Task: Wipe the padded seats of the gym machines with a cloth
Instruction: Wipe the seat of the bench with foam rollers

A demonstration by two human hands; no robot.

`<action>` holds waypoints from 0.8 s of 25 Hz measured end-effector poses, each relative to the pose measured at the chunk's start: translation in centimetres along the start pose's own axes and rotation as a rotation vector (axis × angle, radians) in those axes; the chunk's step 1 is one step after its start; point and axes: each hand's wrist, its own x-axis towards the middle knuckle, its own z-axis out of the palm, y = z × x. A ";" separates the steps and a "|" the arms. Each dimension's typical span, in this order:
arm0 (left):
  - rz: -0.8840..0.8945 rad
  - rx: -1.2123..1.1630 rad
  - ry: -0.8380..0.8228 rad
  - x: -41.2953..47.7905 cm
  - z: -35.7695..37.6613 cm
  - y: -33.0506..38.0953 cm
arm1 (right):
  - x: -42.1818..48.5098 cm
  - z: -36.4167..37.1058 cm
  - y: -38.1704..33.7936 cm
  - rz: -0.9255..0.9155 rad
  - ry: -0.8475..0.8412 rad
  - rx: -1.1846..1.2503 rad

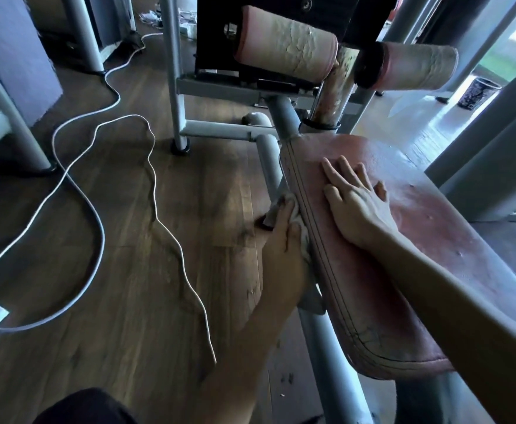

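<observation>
- While wiping the stitched side band of the red padded seat (452, 215), keep the cloth (303, 238) bunched flat against the vinyl and press sideways, toward 3 o'clock.
- Run along the piping from the 12 o'clock end down to the cracked 6 o'clock corner, and ease off there, as the cover looks brittle.
- Brace from above to steady the pad.
- Left hand (279, 240): fingers curled round the cloth, pinning it to the seat's 9 o'clock edge, roughly midway along.
- Right hand (357, 206): released, holding nothing, fingers straight and spread, palm flat on the top face, at about 2 o'clock from the left hand and just beside it.
- Cloth mostly hidden under the left hand, touching the side band, apart from the right hand.
- Top face dull and streaked, so probably not yet done.
</observation>
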 end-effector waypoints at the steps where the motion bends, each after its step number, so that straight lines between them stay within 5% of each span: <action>1: -0.011 -0.004 0.002 1.9 -0.1 -0.2 | 0.1 0.0 0.0 0.003 0.003 0.001; 20: 0.043 -0.063 -0.011 -1.3 -0.2 0.0 | 0.1 0.1 -0.1 0.012 0.020 -0.027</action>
